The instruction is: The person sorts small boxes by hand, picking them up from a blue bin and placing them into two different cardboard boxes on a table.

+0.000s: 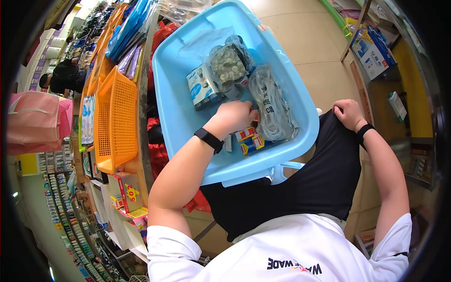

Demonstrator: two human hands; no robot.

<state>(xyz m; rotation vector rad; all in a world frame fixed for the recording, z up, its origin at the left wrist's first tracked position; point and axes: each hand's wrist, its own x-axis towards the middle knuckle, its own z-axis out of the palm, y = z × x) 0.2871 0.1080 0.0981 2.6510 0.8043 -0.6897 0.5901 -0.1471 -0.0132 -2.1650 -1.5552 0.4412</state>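
Note:
My left hand reaches into a light blue plastic tub, its fingers curled; what they hold, if anything, is hidden. Just below it lie small red, yellow and blue boxes. To its right is a bag of clear coiled tubing with black print. A clear bag of round pale pieces and a white-and-blue packet lie above and left of the hand. My right hand rests closed on my knee over the black trousers, outside the tub.
Left of the tub, a shelf bears orange baskets, blue packaged goods and a red-and-white box. A person in dark clothes is farther left. At the right stands another shelf with a blue-and-white box. Tiled floor shows between.

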